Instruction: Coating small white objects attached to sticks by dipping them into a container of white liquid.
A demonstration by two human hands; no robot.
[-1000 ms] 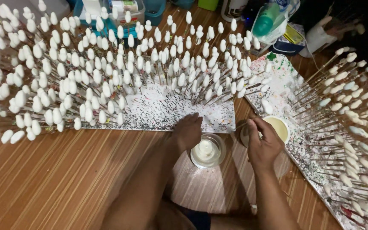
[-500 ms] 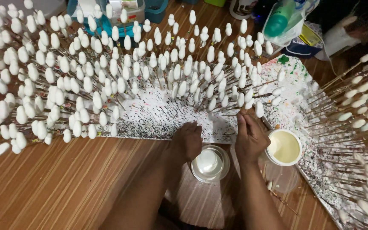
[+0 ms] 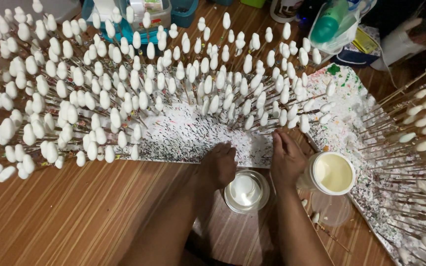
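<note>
Wooden desk is being covered across its upper half by a big fan of thin sticks with white oval tips, spread over a white board speckled with paint. A second batch of white-tipped sticks is being fanned out along the right edge, over a similar speckled sheet.

At the far edge, a blue bin and a clear bag holding a green bottle are being kept well apart from the hands.

Containers near the hands:
- Round tub is standing just right of the right hand, open, filled with pale cream liquid.
- Small clear glass dish is sitting between the two forearms, holding a white blob or liquid.
- Clear lid is lying flat just below the tub, with nothing seen in it.

Left hand is being rested at the near edge of the speckled board, fingers curled in narrow; whether anything is held cannot be told. Right hand is being placed beside it at the board edge, touching the tub's side, fingers together and pointing at the nearest sticks; nothing is clearly being held.
</note>
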